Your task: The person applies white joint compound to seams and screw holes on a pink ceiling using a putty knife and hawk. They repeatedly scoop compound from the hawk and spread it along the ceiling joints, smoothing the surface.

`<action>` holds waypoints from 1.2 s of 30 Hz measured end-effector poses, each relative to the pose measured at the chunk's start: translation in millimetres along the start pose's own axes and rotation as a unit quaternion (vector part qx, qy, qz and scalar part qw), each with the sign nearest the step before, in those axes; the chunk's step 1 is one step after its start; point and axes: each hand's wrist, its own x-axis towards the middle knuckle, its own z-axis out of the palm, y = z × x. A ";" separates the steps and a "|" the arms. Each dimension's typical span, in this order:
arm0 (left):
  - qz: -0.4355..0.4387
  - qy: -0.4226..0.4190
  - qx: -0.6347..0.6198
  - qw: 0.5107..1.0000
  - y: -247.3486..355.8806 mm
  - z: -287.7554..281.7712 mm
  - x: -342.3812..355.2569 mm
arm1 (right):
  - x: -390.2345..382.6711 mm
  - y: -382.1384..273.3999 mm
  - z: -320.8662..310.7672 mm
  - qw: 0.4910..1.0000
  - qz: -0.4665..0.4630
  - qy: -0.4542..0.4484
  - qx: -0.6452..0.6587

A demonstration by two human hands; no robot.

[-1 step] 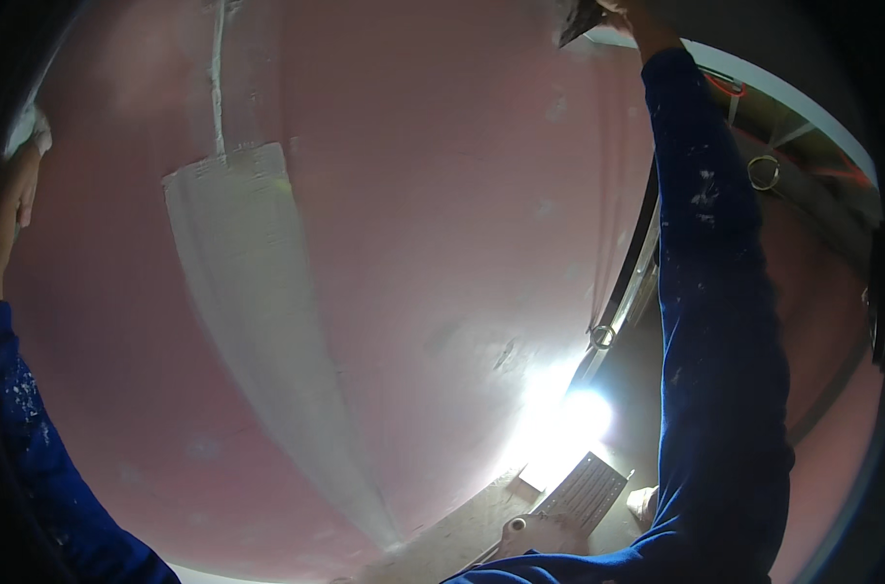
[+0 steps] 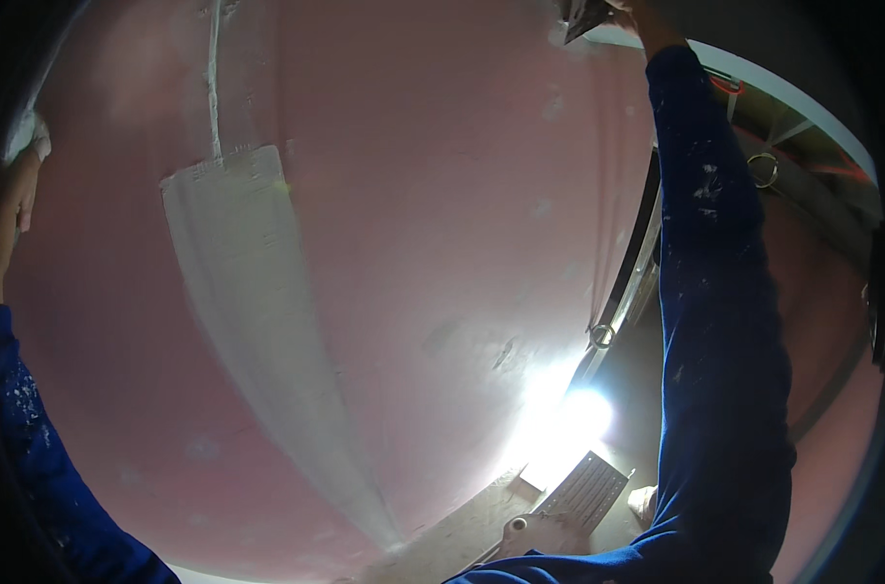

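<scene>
High at the top edge, my right hand is closed on a taping knife, whose dark metal blade is against or close to the pink wallboard. The frame cuts off most of that hand. At the far left, my left hand is raised with its fingers bent, beside a whitish mass at the dark rim. What it grips is hidden. Between my arms, a wide grey-white band of joint compound runs down the board, with a narrow filled seam above it.
A bright work light glares low on the right. Near it is a slotted metal step or platform. A dark and silver upright rail lines the board's right side, and open framing shows at upper right.
The taping knife and my right forearm have shifted very slightly to the right. My left hand has barely moved, and the compound band looks the same.
</scene>
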 end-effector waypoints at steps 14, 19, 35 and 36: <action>-0.002 -0.002 0.001 1.000 5.9 0.3 -2.7 | 7.4 -10.2 26.2 0.999 -0.011 -0.018 -0.030; 0.000 0.004 -0.014 1.000 7.6 -0.2 -4.3 | 5.8 -19.6 35.8 0.999 -0.015 -0.016 -0.034; -0.002 -0.013 -0.020 1.000 6.4 -3.3 -1.8 | 4.5 -25.0 25.6 0.998 -0.030 -0.019 -0.042; 0.005 -0.013 -0.014 1.000 6.7 -3.4 -2.5 | 4.8 -24.4 27.1 0.998 -0.030 -0.019 -0.042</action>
